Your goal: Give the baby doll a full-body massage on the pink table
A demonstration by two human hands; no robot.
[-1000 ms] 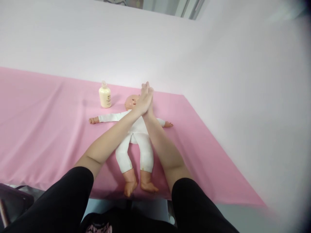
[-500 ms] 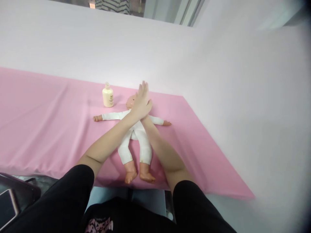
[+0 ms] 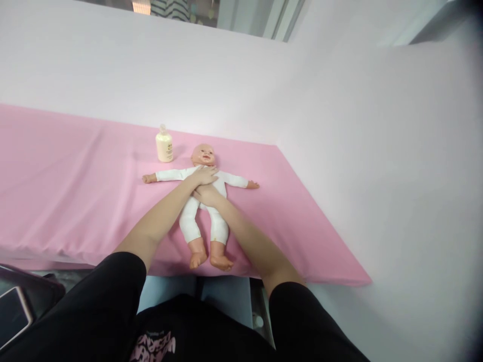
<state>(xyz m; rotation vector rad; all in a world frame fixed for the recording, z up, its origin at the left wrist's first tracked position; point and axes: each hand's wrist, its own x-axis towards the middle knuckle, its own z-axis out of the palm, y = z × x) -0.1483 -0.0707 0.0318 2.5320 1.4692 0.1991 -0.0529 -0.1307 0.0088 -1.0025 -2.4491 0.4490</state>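
Observation:
A baby doll (image 3: 220, 219) in a white suit lies on its back with its arms spread out. My left hand (image 3: 206, 175) rests flat on the doll's chest, fingers pointing right. Just below it, my right hand (image 3: 207, 195) lies across the doll's belly, fingers toward the left and partly covered by my left wrist. Neither hand grasps anything. The hands cover much of the doll's trunk, while its head, arms and legs show.
A pale yellow lotion bottle (image 3: 165, 146) stands upright left of the doll's head. Pink cloth (image 3: 90, 201) covers the table, which meets a white wall (image 3: 151, 70) at the back. A phone (image 3: 15, 315) shows at the lower left.
My hands were pressed together, raised over the doll and hiding part of its head. They have come down and apart onto its chest and belly, uncovering the head.

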